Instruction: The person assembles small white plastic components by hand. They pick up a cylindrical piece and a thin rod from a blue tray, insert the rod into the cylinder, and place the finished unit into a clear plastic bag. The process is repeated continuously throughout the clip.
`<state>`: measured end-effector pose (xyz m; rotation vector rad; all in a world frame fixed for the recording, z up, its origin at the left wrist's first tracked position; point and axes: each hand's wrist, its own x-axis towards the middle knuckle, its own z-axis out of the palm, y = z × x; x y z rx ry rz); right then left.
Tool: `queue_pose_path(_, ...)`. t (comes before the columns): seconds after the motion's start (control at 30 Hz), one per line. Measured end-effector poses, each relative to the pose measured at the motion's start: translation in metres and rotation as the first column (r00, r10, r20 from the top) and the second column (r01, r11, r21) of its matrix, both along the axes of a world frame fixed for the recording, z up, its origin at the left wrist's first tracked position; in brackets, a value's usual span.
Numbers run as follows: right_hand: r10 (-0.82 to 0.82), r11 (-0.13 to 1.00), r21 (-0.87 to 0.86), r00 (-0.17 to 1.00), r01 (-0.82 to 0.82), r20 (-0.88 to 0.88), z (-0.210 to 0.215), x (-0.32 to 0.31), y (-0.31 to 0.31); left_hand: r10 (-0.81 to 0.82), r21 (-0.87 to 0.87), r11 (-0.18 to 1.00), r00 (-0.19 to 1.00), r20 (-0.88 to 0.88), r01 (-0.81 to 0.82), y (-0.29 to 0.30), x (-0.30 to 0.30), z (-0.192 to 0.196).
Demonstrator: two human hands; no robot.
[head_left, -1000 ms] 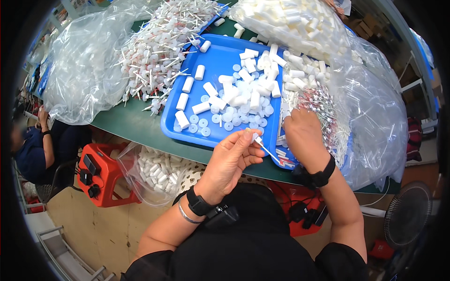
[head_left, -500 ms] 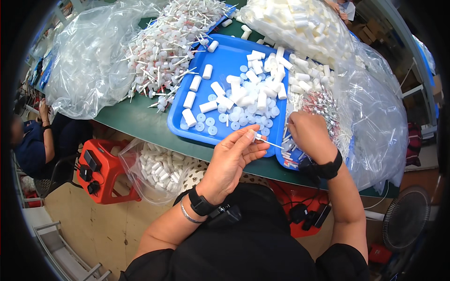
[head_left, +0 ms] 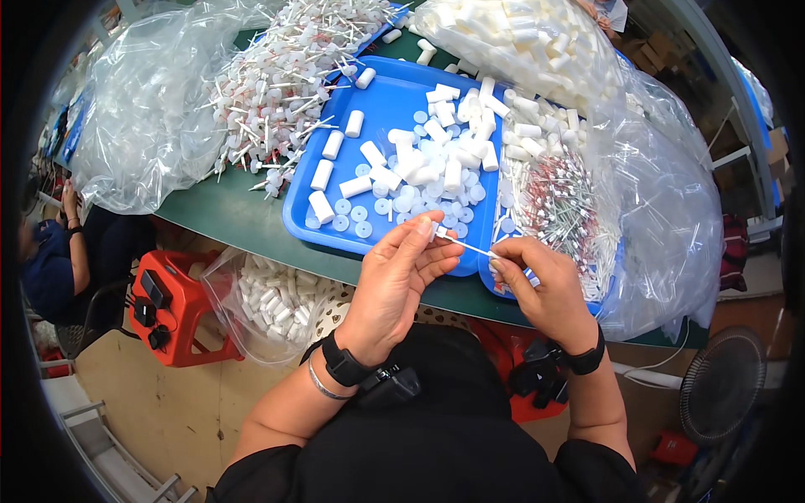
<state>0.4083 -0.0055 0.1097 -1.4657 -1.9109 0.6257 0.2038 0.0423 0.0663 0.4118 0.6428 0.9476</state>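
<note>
My left hand (head_left: 390, 277) is closed in a pinch on a thin metal rod (head_left: 466, 245) with a small white piece at its near end. At the rod's other tip, my right hand (head_left: 549, 289) pinches a small white tube (head_left: 495, 258); whether the tube is over the tip or only touching it is unclear. Both hands hover over the front edge of a blue tray (head_left: 295, 210). In that tray lie white foam cylinders (head_left: 321, 174) and translucent discs (head_left: 362, 229). Beside it, a second blue tray (head_left: 496, 277) holds thin red-and-white rods (head_left: 560, 193) and small white tubes (head_left: 602, 260).
A heap of assembled pieces (head_left: 268, 101) covers the table at the left, beside a clear plastic bag (head_left: 142, 109). Bags of white cylinders (head_left: 537, 42) stand at the far right. A red stool (head_left: 189, 310) and a fan (head_left: 723, 381) stand below. Another person sits at left.
My right hand has come from the second tray toward my left hand, bringing a small white tube to the rod's tip. My left hand still holds the rod. The view has shifted slightly.
</note>
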Motion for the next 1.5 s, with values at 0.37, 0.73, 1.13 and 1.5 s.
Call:
queue_pose_path(0.37, 0.003, 0.996, 0.090, 1.000, -0.006, 0.026, -0.005, -0.001, -0.001, -0.021, 0.013, 1.000, 1.000, -0.021, 0.021, -0.001, 0.005, -0.009)
queue_pose_path(0.73, -0.277, 0.849, -0.526, 0.801, -0.056, -0.532, 0.002, -0.013, 0.003, -0.146, 0.081, 0.986, 0.989, -0.024, 0.147, -0.013, 0.014, -0.013)
queue_pose_path(1.13, 0.008, 1.000, -0.029, 1.000, -0.007, 0.029, -0.008, -0.031, 0.013, -0.090, 0.071, 0.994, 0.995, 0.033, 0.087, -0.010, 0.010, -0.016)
queue_pose_path(1.5, 0.131, 0.911, 0.184, 0.681, -0.369, 0.720, -0.003, -0.016, 0.113, 0.015, 0.062, 0.998, 1.000, -0.015, -0.014, -0.001, -0.013, -0.012)
